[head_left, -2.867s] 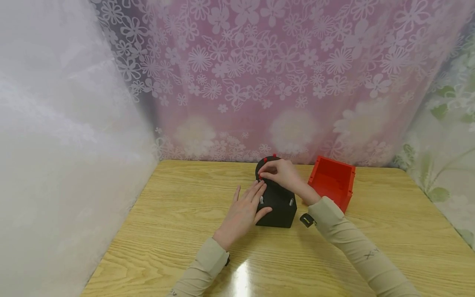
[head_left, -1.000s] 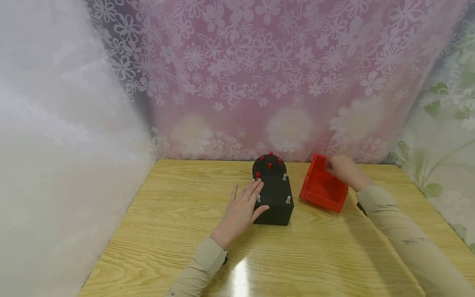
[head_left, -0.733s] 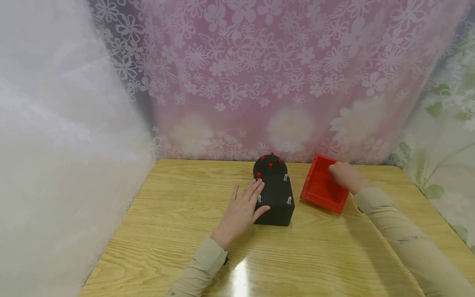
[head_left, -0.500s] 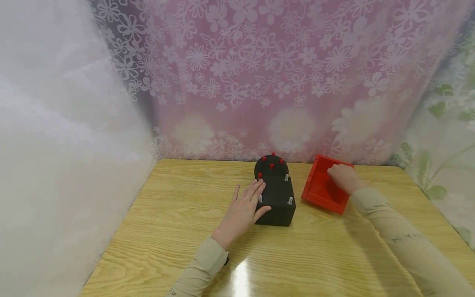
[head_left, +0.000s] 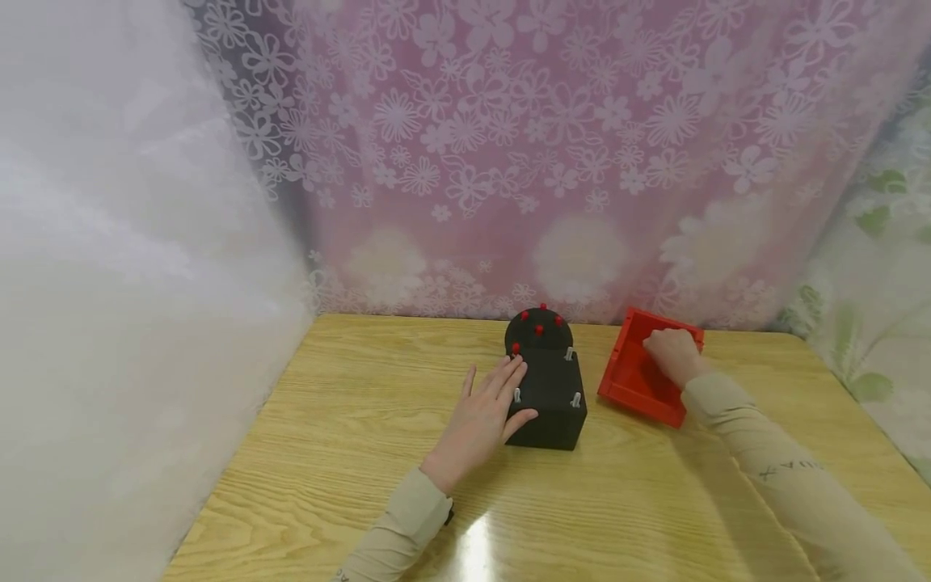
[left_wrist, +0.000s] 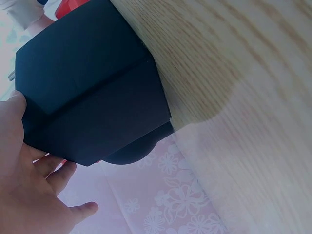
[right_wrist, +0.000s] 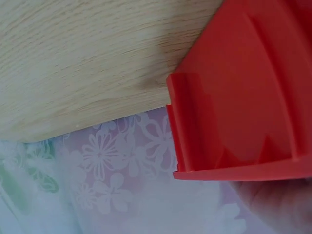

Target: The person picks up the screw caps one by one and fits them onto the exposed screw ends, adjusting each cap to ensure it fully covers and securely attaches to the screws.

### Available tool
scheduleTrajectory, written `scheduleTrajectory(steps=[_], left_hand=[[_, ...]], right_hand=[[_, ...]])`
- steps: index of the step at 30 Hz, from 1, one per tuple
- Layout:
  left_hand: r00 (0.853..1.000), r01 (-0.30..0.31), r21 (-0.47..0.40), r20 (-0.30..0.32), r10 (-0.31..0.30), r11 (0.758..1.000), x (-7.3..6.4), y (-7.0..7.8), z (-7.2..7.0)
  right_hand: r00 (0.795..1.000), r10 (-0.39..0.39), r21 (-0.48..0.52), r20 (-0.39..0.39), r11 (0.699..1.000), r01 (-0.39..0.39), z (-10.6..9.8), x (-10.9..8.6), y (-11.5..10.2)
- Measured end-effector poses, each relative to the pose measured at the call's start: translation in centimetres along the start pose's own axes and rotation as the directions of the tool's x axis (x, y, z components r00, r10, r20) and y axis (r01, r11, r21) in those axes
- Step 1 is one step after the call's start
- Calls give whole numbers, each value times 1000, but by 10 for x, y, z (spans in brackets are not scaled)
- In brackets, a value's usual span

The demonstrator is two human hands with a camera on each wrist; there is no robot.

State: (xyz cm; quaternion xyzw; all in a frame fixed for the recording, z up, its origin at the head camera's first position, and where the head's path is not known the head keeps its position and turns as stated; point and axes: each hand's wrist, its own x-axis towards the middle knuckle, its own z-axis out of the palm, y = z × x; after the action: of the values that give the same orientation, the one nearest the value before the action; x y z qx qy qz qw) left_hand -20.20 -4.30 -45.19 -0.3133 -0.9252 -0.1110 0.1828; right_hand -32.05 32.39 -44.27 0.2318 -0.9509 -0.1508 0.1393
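Note:
A black box (head_left: 545,428) stands mid-table in the head view, with a round black disc (head_left: 525,333) at its far end. Several small red pegs (head_left: 539,330) stick up from the disc, and grey-white clips (head_left: 576,399) stand on the box's top. My left hand (head_left: 476,424) rests on the box's left side with fingers extended, their tips close to the nearest red peg (head_left: 516,348). In the left wrist view, the thumb lies against the box (left_wrist: 87,97). My right hand (head_left: 672,353) reaches down into a red bin (head_left: 640,408); its fingertips are hidden.
The wooden table (head_left: 349,453) runs back to a pink floral curtain (head_left: 465,162). A pale sheet (head_left: 131,242) hangs along the left. In the right wrist view, the bin's outer wall (right_wrist: 234,112) blocks most of the hand.
My right hand has left the red peg it was pinching at the disc and moved right into the red bin, sinking lower there. The left hand has stayed on the box.

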Motion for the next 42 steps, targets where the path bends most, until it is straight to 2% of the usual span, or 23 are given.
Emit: scheduleTrajectory(steps=[4,7,12,16,20,24,29,34,39,42], left_hand=[[1000,-5,-5,-3,5,1000,0,1,1],[1000,-13,-7,-13,13,1000,0,1,1],[1000,-8,-18,-10,8,1000,0,1,0],[1000,2,-25,2,-2,1000,0,0,0],[1000,3,-25,-1,-3,1000,-1,-1,0],[1000,2,-39,-4,-3,999,-1,-1,-1],[1000,5,-50,2,-5,999,-1,0,-1],[1000,0,-44,-7,-1,999,-1,0,1],[1000,7,-51,1,-7,999,0,1,0],[1000,10,-54,8,-9,998,0,1,-1]], right_hand=[[999,15,-2,35,1000,-15,-4,-1,-2],[997,46,34,65,998,-49,-8,-1,-2],[997,78,148,27,986,-81,-14,-3,3],[995,92,246,32,964,-97,-18,-4,8],[991,113,367,65,921,-129,-21,-5,12],[986,145,480,86,861,-169,-24,-6,13],[972,217,601,95,766,-230,-28,-9,10],[947,307,677,98,677,-289,-37,-14,5],[903,404,749,150,549,-370,-48,-20,-4],[878,452,795,161,468,-387,-53,-25,-9]])
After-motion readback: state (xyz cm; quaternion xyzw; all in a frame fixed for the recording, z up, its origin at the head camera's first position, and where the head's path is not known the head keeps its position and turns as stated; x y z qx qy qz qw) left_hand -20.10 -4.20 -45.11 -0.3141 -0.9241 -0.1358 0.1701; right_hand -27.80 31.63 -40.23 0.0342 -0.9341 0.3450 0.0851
